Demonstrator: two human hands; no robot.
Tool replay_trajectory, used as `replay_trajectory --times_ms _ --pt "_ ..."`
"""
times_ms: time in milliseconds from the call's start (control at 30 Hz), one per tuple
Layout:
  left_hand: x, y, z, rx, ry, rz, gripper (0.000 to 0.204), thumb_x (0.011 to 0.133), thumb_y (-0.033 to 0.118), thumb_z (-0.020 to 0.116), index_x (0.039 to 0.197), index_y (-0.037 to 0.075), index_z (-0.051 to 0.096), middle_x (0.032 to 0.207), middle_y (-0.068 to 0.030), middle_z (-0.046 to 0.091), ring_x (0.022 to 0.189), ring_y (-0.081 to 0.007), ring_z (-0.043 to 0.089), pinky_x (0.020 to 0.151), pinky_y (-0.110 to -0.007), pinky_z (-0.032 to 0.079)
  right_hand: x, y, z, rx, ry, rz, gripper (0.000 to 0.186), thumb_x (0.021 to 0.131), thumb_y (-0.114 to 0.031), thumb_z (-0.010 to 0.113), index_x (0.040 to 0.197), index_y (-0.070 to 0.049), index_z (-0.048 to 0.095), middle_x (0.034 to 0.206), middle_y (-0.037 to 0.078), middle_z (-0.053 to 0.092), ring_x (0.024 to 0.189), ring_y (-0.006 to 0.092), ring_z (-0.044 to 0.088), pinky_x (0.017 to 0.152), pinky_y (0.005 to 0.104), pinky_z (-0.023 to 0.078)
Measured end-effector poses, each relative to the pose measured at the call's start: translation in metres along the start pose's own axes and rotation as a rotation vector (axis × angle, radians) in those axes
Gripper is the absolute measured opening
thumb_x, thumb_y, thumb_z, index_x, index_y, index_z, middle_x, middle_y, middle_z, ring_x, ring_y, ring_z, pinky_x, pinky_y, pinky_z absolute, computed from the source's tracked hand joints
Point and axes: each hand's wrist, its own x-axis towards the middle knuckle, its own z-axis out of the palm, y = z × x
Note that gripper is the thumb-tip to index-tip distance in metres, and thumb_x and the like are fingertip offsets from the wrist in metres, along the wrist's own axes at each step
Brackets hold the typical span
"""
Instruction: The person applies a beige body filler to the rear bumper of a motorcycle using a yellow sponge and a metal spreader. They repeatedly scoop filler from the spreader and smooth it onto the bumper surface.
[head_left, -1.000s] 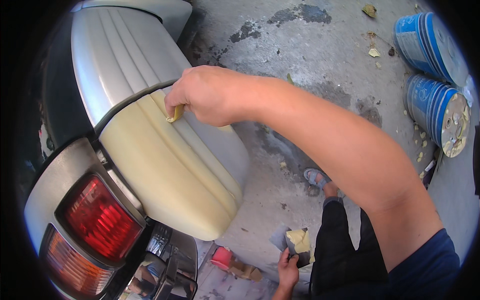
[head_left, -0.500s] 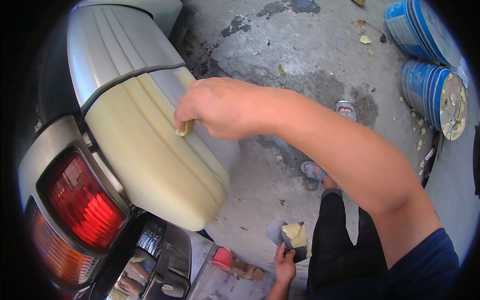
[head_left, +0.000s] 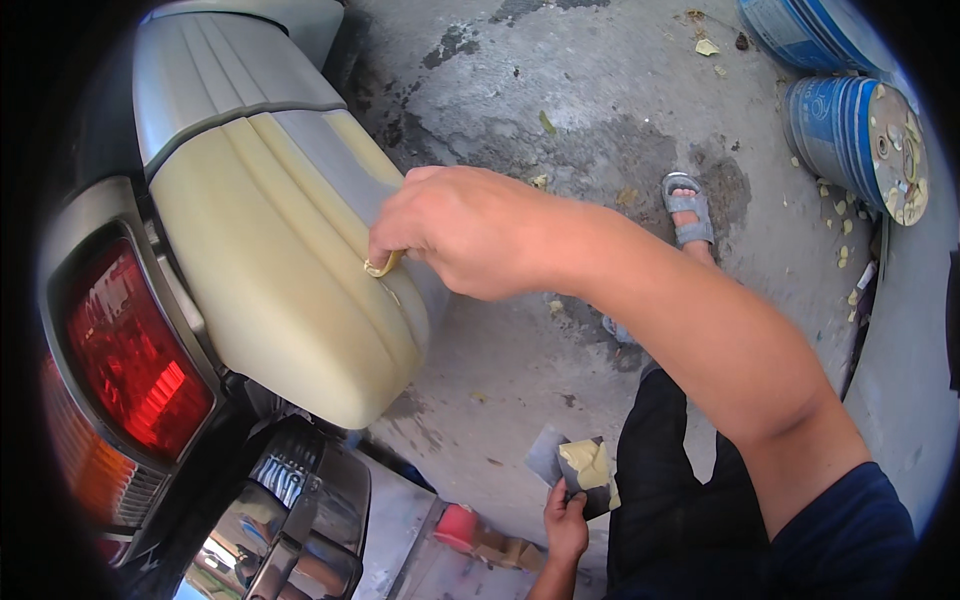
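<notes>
My right hand reaches over a curved vehicle body panel coated in cream-coloured filler. Its fingers pinch a small putty spreader, mostly hidden by the hand, with cream filler along its edge. That edge touches the panel near a raised crease, and a thin line of filler trails below it. A bare grey strip shows on the panel above my hand. Low in the view, my left hand grips a dark mixing board, on which a lump of cream filler lies.
A red tail light and a chrome bumper sit at the left. Blue metal drums stand at the upper right, with filler scraps around. A red object and a cardboard piece lie near the bumper.
My right hand has drawn the spreader farther down along the panel toward its lower end. The view has shifted, so the panel and drums sit higher in it. My left hand still holds the board.
</notes>
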Motion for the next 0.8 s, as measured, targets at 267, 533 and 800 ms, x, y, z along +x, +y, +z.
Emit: replay_trajectory --times_ms 267,533,800 --pt "0.006 -0.017 -0.022 0.045 0.014 0.021 0.042 0.086 -0.003 0.048 0.126 -0.003 0.057 0.117 -0.0089 0.064 0.105 -0.0172 0.059 0.095 -0.027 0.044 -0.043 -0.015 0.031 -0.048 0.175 0.005 0.034 0.074 0.006 0.054 0.1 -0.008 0.072 0.096 0.012 0.069 0.098 0.0342 0.061 0.084 0.0425 0.052" --pt "0.035 0.047 -0.042 -0.469 0.068 0.157 0.051 0.082 -0.004 0.048 0.133 -0.003 0.051 0.126 -0.0106 0.06 0.117 -0.0223 0.056 0.104 -0.035 0.04 -0.095 -0.028 0.064 0.002 0.323 0.067 0.026 0.083 0.0 0.059 0.106 -0.004 0.069 0.103 0.011 0.069 0.097 0.0308 0.061 0.086 0.0378 0.051" --pt "0.029 0.143 -0.035 -0.786 -0.071 0.299 0.059 0.083 0.003 0.046 0.141 0.0 0.041 0.136 -0.0134 0.053 0.127 -0.0274 0.05 0.109 -0.043 0.039 -0.17 -0.084 0.065 0.482 0.256 0.431 0.025 0.094 -0.015 0.064 0.115 -0.002 0.065 0.103 0.01 0.069 0.091 0.0177 0.068 0.079 0.0296 0.053"
